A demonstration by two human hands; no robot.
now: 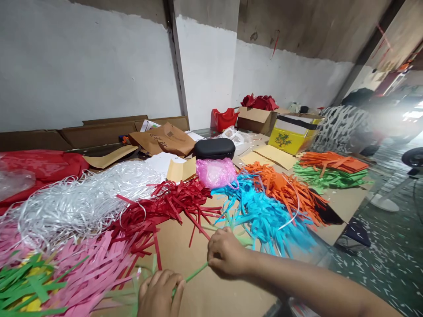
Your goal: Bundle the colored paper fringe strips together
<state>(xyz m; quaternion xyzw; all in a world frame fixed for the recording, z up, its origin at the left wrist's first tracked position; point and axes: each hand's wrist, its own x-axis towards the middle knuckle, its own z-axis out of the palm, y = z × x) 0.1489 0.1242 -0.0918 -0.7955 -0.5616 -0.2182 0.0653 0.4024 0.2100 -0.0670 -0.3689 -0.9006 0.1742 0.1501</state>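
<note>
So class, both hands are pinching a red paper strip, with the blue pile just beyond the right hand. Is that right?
Not quite. In the head view the strip is green, not red. Both the left hand and right hand pinch it, and the blue pile lies just beyond the right hand.

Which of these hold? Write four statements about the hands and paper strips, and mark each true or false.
1. Both hands, left hand and right hand, hold a green strip. True.
2. The blue strips lie left of the red strips. False: they lie to the right.
3. A black case sits behind the pink bag. True.
4. The white strips are in a box. False: they lie loose on the table.
</note>
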